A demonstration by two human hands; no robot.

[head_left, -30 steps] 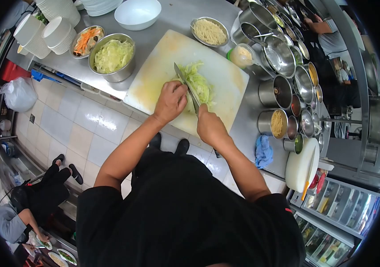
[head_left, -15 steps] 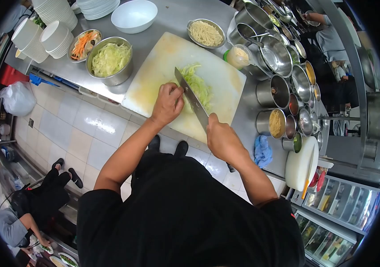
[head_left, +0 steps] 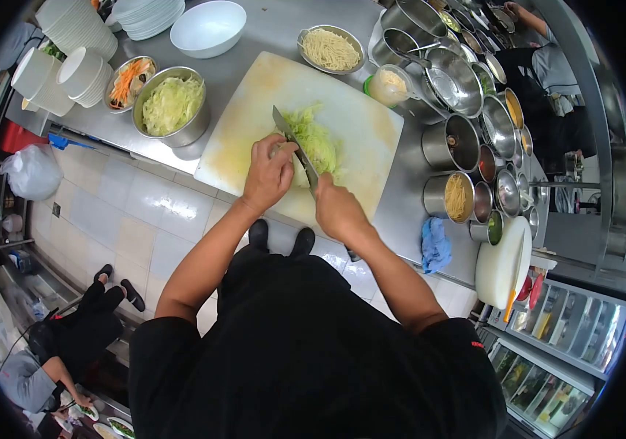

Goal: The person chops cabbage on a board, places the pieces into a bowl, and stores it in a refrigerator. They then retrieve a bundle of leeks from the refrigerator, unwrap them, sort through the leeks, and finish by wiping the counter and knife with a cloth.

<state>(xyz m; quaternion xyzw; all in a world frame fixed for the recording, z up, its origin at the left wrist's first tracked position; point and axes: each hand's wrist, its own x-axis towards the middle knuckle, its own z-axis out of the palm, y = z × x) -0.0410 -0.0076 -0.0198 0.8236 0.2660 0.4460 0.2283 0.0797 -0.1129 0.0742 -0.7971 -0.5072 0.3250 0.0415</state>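
Note:
A kitchen knife [head_left: 306, 161] is in my right hand [head_left: 341, 211], the fingers wrapped round its handle and the blade pointing up and left. My left hand [head_left: 267, 174] is closed, its curled fingers against the left side of the blade. They press on pale green cabbage, mostly hidden beneath them. To the right of the blade, shredded cabbage [head_left: 317, 139] lies in a loose heap. Both hands are over a large white cutting board [head_left: 368, 132] with yellowish stains.
Left of the board stands a metal pot of cut cabbage [head_left: 172, 107], beside a bowl of carrot strips [head_left: 131, 82]. A noodle bowl [head_left: 331, 50] and white bowl [head_left: 208, 29] sit behind. Metal pots [head_left: 451, 143] crowd the right, near a blue cloth [head_left: 436, 245]. Another person [head_left: 71, 344] works lower left.
My right hand and the knife have moved left, and the blade now stands more upright and closer to my left fingers. The view has shifted slightly.

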